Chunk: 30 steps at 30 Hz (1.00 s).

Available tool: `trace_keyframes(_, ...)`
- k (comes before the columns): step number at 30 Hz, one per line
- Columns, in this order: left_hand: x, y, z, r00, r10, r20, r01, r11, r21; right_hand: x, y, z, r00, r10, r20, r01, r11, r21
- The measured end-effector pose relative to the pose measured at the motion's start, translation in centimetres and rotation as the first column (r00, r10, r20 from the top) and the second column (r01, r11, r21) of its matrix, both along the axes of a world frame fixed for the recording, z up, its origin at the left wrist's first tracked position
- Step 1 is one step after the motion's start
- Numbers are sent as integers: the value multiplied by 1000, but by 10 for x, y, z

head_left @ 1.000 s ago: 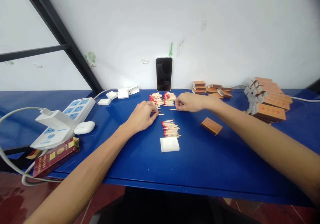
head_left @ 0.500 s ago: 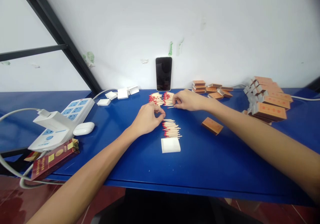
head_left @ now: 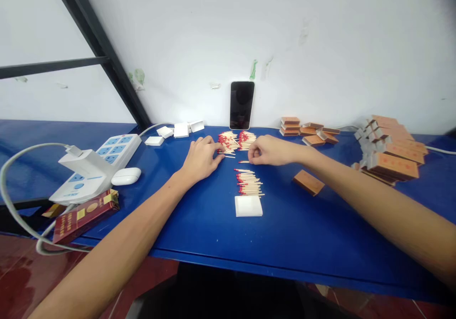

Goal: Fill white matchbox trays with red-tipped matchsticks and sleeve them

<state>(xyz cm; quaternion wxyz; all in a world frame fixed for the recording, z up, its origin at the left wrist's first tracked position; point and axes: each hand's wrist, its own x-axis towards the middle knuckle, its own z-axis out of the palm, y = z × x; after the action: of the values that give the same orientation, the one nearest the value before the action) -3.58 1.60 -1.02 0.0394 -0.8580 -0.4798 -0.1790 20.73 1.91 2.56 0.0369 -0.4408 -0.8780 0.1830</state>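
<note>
My left hand [head_left: 201,158] is at the left heap of red-headed matches [head_left: 228,142], thumb and forefinger closed at the end of a single match [head_left: 230,156]. Between the fingertips of my right hand [head_left: 269,150] is another match [head_left: 243,162], its red head pointing left. The right heap of matches [head_left: 246,140] lies just beyond that hand. Closer to me, a row of matches [head_left: 249,183] lies side by side, heads to the left. Directly in front of the row rests a white matchbox tray [head_left: 248,206].
An orange matchbox sleeve [head_left: 308,182] lies right of the row. More sleeves [head_left: 290,126] and stacked matchboxes [head_left: 394,160] stand at right. White trays [head_left: 181,130] sit back left. A phone [head_left: 242,105] leans on the wall. A power strip [head_left: 119,150] and red box [head_left: 86,216] are left.
My left hand has moved from above the row back to the left heap. My right hand has come slightly toward the row with its match. The view has shifted a little.
</note>
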Motion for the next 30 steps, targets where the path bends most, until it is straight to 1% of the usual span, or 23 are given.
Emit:
trace_keyframes(3, 1, 1, 0, 1000, -26, -14, 26, 1000, 14, -5, -10, 6, 997, 80, -14, -81, 993, -85)
trace_keyframes(5, 1, 2, -1, 999, -35, -21, 36, 999, 19, -6, -12, 9, 994, 103, -22, -104, 992, -70)
trace_keyframes(7, 1, 3, -2, 999, -48, -19, 49, 998, 26, -6, -11, 8, 995, 91, -27, -91, 996, 3)
trace_keyframes(9, 1, 5, -3, 998, -62, -17, 63, 997, 36, -5, -6, 5, 999, 35, -20, -33, 993, 115)
trace_keyframes(12, 3, 7, -4, 997, -72, -29, 73, 996, 52, -2, 3, -5, 997, -75, 6, 71, 961, 267)
trace_keyframes(14, 4, 8, -4, 996, -74, -46, 77, 996, 54, 0, 7, -11, 994, -111, 22, 99, 945, 311)
trace_keyframes(17, 7, 7, -2, 994, -82, -68, 85, 995, 43, 2, 10, -16, 992, -126, 32, 110, 943, 315)
trace_keyframes(23, 9, 3, 1, 989, -117, -92, 119, 993, 13, 3, 12, -18, 992, -116, 50, 93, 941, 327)
trace_keyframes(27, 11, 1, 1, 989, -130, -64, 128, 991, -25, 3, 13, -18, 994, -104, 38, 86, 940, 331)
trace_keyframes(30, 16, -2, -1, 990, -137, -13, 136, 989, -60, 3, 13, -18, 995, -100, 24, 87, 944, 318)
